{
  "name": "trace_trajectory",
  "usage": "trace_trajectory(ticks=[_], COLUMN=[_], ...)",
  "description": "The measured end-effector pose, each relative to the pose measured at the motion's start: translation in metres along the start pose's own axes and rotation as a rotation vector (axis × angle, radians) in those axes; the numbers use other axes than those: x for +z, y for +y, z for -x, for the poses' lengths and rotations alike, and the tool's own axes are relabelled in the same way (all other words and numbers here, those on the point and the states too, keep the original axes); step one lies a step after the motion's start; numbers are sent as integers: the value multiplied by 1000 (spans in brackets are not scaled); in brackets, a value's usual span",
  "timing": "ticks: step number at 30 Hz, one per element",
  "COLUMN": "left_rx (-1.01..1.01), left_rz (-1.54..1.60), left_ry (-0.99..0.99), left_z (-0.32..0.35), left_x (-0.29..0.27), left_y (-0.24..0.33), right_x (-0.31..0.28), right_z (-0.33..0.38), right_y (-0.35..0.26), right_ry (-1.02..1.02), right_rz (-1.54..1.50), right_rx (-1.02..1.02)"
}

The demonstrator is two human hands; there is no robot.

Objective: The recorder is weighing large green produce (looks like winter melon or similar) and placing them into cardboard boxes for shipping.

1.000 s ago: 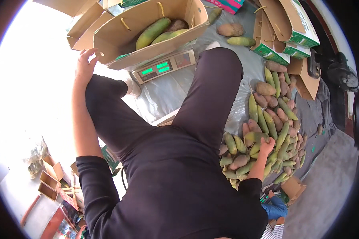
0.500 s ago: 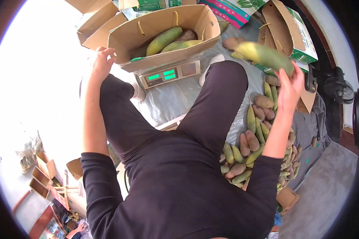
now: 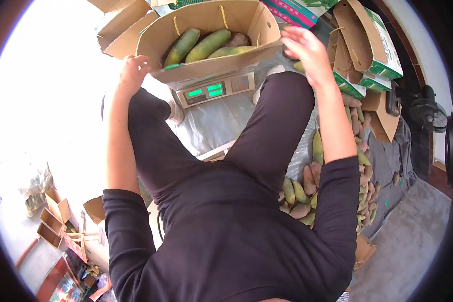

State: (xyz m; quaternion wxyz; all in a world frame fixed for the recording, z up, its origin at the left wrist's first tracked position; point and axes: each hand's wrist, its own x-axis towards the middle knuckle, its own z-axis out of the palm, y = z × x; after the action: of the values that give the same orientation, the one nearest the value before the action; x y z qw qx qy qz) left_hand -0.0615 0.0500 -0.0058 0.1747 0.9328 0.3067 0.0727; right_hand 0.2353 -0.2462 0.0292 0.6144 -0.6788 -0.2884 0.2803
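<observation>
An open cardboard box (image 3: 211, 75) with yellow cord handles rests on a digital scale (image 3: 216, 88) with lit green readouts. Inside it lie long green cucumber-like fruits (image 3: 207, 46) and a brownish one (image 3: 237, 40). My left hand (image 3: 132, 75) is at the box's near left corner, its fingers curled on the cardboard edge. At the right end of the box is my right hand (image 3: 307, 53), fingers apart and nothing held in them. Its fingertips are close to the box's right corner; whether they touch it I cannot tell.
Green and brownish long fruits (image 3: 297, 194) are heaped along my right side. Beyond them stand several open boxes (image 3: 357, 45) and a small black fan (image 3: 429, 113). Another open carton (image 3: 126, 30) is at the upper left. A person's hand (image 3: 101, 291) shows at the lower left.
The green fruit my right hand held is gone from it, and another green fruit now lies at the left inside the box. My right hand has moved left to the box's right end.
</observation>
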Motion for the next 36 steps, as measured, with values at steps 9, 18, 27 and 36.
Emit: trace_trajectory(ticks=[9,18,27,36], left_rx=[17,20,47,53], left_rz=[48,25,8,-68], left_ry=[-33,-8,-26,-163], left_z=[-4,-1,4,-13], left_x=[-5,-4,-15,-17], left_y=[2,-3,-5,-38], right_x=[-155,-134,-60,-84], right_z=[200,439,445,477], right_y=[197,339,293,326], right_ry=[458,101,395,375], right_rz=[276,801,356,538], right_rx=[371,809,1253,1171])
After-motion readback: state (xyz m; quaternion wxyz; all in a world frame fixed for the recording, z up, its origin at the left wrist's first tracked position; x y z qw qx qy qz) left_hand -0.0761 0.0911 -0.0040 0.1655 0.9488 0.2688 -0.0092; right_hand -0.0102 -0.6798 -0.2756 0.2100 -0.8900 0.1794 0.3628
